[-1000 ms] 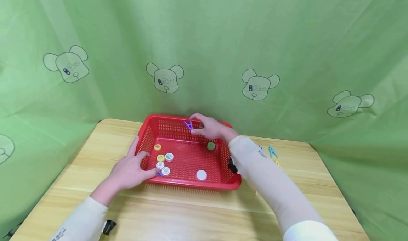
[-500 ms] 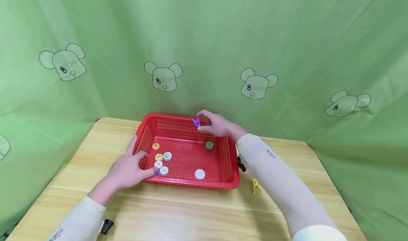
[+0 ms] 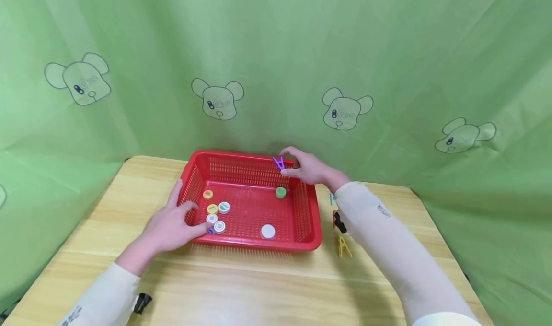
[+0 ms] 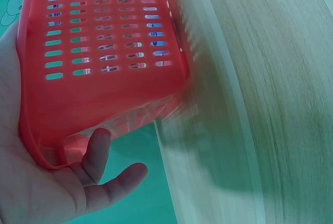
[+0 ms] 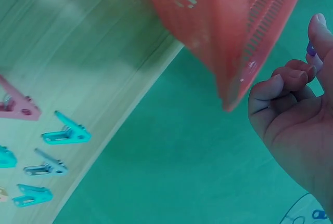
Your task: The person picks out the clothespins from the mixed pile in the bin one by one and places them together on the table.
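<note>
A red plastic basket with slotted walls stands on the table. My left hand grips its left front corner in the head view, thumb and a finger over the inside. The left wrist view shows two fingers bent at the rim. My right hand pinches a purple clothespin between thumb and fingertips, close to the back rim near the right corner. Only a bit of it shows in the right wrist view. Inside the basket lie several round caps: a white cap, a green cap, and others at the left.
Right of the basket lie a yellow clothespin and others partly behind the right sleeve. The right wrist view shows a pink clothespin and several blue ones near the table edge. A green curtain hangs behind the table.
My right hand has moved to the right along the basket's back rim, carrying the purple clothespin. My left hand keeps its place on the basket's corner.
</note>
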### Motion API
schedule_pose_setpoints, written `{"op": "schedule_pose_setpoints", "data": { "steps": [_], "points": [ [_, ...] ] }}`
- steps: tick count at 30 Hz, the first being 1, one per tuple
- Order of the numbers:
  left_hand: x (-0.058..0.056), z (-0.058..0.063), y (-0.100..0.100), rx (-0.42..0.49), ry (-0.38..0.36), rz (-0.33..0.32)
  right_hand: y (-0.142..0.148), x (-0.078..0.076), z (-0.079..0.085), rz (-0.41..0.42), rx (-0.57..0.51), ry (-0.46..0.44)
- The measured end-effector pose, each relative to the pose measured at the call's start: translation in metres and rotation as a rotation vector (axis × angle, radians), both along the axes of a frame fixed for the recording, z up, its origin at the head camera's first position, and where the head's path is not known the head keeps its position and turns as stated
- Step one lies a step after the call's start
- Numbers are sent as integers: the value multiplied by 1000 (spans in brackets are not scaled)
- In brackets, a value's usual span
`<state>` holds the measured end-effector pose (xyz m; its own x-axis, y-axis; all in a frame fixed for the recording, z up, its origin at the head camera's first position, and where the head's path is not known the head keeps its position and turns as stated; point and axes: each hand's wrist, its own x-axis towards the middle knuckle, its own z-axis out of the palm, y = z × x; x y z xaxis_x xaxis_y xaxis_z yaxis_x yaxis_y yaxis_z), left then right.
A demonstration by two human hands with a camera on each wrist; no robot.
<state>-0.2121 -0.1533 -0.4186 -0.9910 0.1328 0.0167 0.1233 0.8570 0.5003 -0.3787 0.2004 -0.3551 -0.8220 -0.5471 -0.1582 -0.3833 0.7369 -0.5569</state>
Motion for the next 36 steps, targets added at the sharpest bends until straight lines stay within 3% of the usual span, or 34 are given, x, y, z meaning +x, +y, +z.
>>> {"op": "schedule_pose_setpoints", "data": {
  "steps": [8,17,36],
  "points": [
    [-1,-1,0,-7,4,-2,18,2,-10,-17,1,-2],
    [1,1,0,-6,7,-3,27,8,-13,-2,-18,30],
    [2,2,0,-4,16,-17,54,28,-16,-16,-46,-2]
  ]
}}
